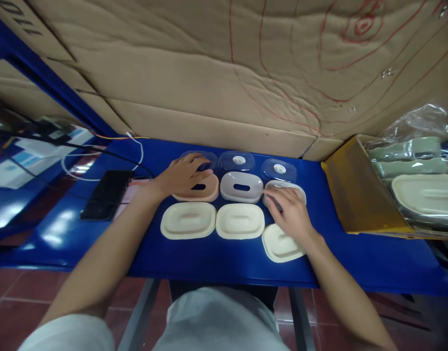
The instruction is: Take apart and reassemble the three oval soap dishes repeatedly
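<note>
My left hand (183, 174) reaches over a peach oval tray (211, 194) with a slot in its middle; its fingers are apart, by a clear plastic cover (208, 157). My right hand (292, 209) rests over a whitish oval tray (300, 187), partly hiding it, thumb and fingers apart. Between the hands sits a pale lilac-grey slotted tray (227, 187). Nearest me lie three cream oval pieces with a raised bar: a left one (188, 229), a middle one (240, 229) and a tilted right one (278, 246), partly under my right wrist.
Behind the trays are a middle clear cover (227, 162) and a right clear cover (268, 169), both with round stickers. A cardboard box (341, 195) with bagged pieces stands right on the blue table (216, 265). A black phone (105, 197) and cables lie left.
</note>
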Tool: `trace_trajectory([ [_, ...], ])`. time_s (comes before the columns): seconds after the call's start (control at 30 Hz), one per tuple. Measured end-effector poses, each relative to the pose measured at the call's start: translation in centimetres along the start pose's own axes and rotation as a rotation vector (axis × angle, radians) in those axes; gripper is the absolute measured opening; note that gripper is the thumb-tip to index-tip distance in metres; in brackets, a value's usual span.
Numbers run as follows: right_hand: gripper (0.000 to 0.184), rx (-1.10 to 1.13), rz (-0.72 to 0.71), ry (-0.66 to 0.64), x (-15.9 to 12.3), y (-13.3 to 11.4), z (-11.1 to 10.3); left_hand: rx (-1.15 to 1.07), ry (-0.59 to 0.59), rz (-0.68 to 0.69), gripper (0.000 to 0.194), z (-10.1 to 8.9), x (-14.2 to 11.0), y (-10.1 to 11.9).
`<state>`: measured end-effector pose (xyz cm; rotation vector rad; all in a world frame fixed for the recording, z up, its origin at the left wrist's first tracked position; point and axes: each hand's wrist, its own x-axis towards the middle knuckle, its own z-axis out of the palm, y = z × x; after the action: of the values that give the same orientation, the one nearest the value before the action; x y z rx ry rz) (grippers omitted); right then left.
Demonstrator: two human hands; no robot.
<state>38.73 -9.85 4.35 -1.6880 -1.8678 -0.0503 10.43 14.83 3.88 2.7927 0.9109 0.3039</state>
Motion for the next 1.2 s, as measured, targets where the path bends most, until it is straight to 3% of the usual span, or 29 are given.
trace_trajectory([
  [0.17, 0.021, 0.095, -0.154, 0.045, -0.2, -0.8, -0.5, -0.084, -0.037, 0.068, 0.058, -0.8, -2.5, 2.7],
  [0.27, 0.021, 0.099, -0.206, -0.008, -0.3, -1.2, -0.4, -0.119, -0.025, 0.170, 0.048, -1.4, -3.9, 3.8],
  [0.37, 0.021, 0.089, -0.228, -0.063, -0.3, -1.2, 0.0, -0.104, -0.011, 0.239, 0.037, -1.8, -4.6, 3.4],
  [0.53, 0.024, 0.159, -0.187, -0.052, -0.2, -1.1, 0.2, -0.012, -0.027, 0.231, 0.031, -1.3, -5.0, 1.9],
  [0.67, 0.030, 0.267, -0.182, -0.048, -0.4, -2.1, -0.3, -0.003, 0.014, 0.138, 0.057, -0.7, -5.6, 2.4],
  [0.97, 0.036, 0.206, -0.316, -0.252, -1.3, -2.6, 0.6, 0.003, -0.034, 0.056, 0.068, -1.2, -5.9, 3.3],
  [1.1, 0.034, 0.235, -0.305, -0.242, -1.0, -3.4, 0.8, 0.015, -0.003, 0.067, 0.068, -1.7, -6.1, 3.3],
  [1.2, 0.036, 0.287, -0.312, -0.272, -0.5, -5.0, 0.6, 0.035, 0.109, 0.138, 0.052, -2.5, -6.8, 4.0],
])
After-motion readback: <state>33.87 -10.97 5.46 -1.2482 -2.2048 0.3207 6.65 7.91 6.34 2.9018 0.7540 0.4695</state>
